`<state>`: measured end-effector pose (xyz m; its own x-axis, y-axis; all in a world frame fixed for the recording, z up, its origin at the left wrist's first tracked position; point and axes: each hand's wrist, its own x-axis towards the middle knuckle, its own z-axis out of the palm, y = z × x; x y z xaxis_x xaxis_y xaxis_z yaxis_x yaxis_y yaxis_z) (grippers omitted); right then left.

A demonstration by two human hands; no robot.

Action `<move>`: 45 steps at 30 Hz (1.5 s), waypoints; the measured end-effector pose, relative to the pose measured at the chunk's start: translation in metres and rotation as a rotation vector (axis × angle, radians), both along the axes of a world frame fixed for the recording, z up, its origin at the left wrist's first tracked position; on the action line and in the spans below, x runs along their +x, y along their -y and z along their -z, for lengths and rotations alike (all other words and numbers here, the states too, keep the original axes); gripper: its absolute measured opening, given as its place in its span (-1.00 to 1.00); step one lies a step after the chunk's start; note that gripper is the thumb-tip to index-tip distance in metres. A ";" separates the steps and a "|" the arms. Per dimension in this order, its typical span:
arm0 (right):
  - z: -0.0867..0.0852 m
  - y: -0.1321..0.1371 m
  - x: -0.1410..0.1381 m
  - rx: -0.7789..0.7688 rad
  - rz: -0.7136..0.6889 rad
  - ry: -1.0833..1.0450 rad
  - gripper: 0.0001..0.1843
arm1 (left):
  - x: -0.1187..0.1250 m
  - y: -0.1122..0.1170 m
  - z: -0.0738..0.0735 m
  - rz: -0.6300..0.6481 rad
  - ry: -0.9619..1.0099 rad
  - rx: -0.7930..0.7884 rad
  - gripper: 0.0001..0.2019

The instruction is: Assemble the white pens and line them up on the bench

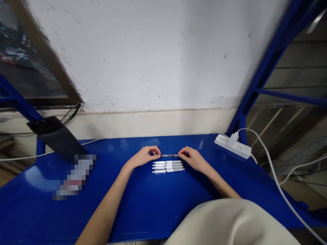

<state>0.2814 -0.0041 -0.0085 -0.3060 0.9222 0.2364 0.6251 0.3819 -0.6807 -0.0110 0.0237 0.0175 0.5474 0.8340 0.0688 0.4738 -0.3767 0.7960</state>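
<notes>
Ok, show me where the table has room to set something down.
The table is bare between the left forearm and the pixelated item, between the right hand and the power strip, and on the near side of the row of pens. Crowded: mid-table, where the left hand and right hand pinch a lone pen beyond that row.

Bare tabletop (pixel 143 207) nearside, pens (pixel 168 166) blocking centre, power strip (pixel 239 148) right, pixelated, perhaps flat object (pixel 76 175) left

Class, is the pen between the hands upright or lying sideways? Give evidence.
Sideways: the pen stretches across from the left hand to the right hand.
</notes>
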 end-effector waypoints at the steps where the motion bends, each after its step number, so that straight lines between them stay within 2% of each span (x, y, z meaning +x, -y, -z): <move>1: 0.001 0.000 0.000 -0.004 -0.010 0.021 -0.76 | -0.001 0.000 0.000 0.009 -0.026 -0.003 -0.81; 11: 0.002 -0.001 -0.001 -0.040 -0.080 0.010 -0.83 | -0.006 -0.001 0.004 0.069 -0.066 0.015 -0.81; 15: 0.008 -0.003 -0.004 -0.026 -0.064 -0.016 -0.71 | -0.006 -0.003 0.008 0.042 -0.059 0.025 -0.78; 18: 0.016 -0.005 -0.008 -0.019 0.041 -0.048 -0.67 | -0.002 -0.005 0.014 -0.012 -0.020 0.035 -0.74; 21: 0.022 -0.005 -0.012 -0.017 0.104 -0.042 -0.67 | 0.008 -0.007 0.023 -0.119 0.084 0.085 -0.75; 27: 0.025 0.001 -0.017 0.020 0.209 -0.049 -0.66 | 0.030 -0.008 0.039 -0.266 0.198 0.140 -0.75; 34: 0.027 0.009 -0.036 0.045 0.318 -0.140 -0.70 | 0.042 0.019 0.050 -0.484 0.338 0.103 -0.69; 40: 0.033 0.019 -0.066 0.054 0.314 -0.316 -0.65 | 0.054 0.034 0.056 -0.572 0.455 0.064 -0.68; 45: 0.030 0.024 -0.065 0.053 0.340 -0.443 -0.59 | 0.053 0.035 0.056 -0.575 0.602 0.041 -0.69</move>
<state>0.2160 -0.0278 -0.0388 0.1456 0.9350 0.3233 0.3780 0.2494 -0.8916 0.0423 -0.0116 -0.0386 -0.1031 0.9627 0.2501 0.0994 -0.2402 0.9656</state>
